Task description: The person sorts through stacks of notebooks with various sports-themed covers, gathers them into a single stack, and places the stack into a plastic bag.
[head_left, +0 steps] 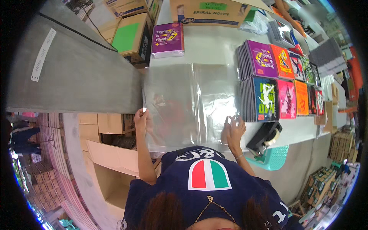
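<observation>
A wide clear plastic sheet [172, 111] lies over the near part of the white table, with a fold or seam running down its middle. My left hand [141, 115] pinches its left edge beside the grey pillar. At the sheet's right part, my right hand [234, 132] has its fingers bent and drawn together on the plastic; glare partly hides the fingertips. Just right of that hand stand stacks of notebooks, the nearest with a dark blue and green cover [265, 99]. Beyond the sheet sits a small stack of purple notebooks [168, 40].
A grey pillar [84, 73] borders the table on the left. Cardboard boxes [211, 13] stand along the back. By the right front edge are a black tape dispenser [264, 137] and a green plastic basket [278, 159]. An open carton [115, 180] is at lower left.
</observation>
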The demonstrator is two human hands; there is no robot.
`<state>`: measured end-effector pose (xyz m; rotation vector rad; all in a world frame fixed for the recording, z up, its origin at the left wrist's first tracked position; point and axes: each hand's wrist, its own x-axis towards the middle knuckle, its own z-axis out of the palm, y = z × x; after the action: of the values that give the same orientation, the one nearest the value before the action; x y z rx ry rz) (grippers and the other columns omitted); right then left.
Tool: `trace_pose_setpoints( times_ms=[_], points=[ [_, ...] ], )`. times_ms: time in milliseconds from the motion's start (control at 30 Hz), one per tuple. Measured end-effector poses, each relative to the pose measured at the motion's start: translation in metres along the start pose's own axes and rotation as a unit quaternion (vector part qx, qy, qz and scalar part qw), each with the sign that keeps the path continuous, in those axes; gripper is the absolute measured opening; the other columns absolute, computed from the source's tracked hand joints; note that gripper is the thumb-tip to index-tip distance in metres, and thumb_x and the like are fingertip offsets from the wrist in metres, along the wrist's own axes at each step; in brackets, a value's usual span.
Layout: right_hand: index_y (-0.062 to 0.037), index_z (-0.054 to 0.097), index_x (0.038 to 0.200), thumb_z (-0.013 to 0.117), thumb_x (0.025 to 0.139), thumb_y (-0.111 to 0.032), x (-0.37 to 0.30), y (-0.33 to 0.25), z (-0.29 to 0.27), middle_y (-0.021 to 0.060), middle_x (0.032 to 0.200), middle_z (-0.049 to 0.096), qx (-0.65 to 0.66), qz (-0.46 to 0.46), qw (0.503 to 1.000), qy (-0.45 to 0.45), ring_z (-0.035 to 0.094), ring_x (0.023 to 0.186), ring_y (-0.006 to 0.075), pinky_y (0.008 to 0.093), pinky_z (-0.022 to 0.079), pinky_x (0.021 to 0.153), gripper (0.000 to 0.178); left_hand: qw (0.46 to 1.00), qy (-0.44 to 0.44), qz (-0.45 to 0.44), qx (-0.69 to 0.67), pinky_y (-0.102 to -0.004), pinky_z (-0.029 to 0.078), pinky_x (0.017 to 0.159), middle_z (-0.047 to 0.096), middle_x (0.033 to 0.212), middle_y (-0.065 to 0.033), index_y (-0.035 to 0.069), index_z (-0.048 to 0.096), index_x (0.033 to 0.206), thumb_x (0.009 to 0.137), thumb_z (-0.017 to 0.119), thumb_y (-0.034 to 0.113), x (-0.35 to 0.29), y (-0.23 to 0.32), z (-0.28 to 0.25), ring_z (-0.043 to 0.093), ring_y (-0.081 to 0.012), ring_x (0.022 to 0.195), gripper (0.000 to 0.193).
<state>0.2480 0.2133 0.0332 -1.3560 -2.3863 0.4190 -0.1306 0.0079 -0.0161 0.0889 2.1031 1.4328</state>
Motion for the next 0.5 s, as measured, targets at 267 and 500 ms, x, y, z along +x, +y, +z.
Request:
trace_pose_setpoints(
  times_ms=[267,500],
  points=[
    [-0.0204,0.049,0.134,0.053,0.091,-0.025,-0.040,0.006,0.009,0.0174,0.135,0.042,-0.078,0.020,0.997,-0.004,0.039,0.123,0.0364,0.0533,0.027,0.101,0.043,0.995,0.037,0.082,-0.034,-0.0227,0.039,0.058,0.056,0.076,0.0021,0.001,0.060,0.102,0.086,0.066,0.017,0.022,-0.031,0.001,0.046,-0.0066,0.064,0.024],
    [-0.0171,0.054,0.127,0.062,0.085,-0.017,-0.038,0.001,-0.005,0.0160,0.128,0.047,-0.001,0.033,0.999,0.009,0.043,0.120,0.0352,0.0492,0.032,0.099,0.042,0.968,0.130,0.150,0.152,-0.0362,0.045,0.079,0.057,0.100,-0.0101,0.005,0.054,0.118,0.082,0.067,0.019,0.034,-0.040,0.002,0.055,-0.0229,0.091,0.041]
  ],
)
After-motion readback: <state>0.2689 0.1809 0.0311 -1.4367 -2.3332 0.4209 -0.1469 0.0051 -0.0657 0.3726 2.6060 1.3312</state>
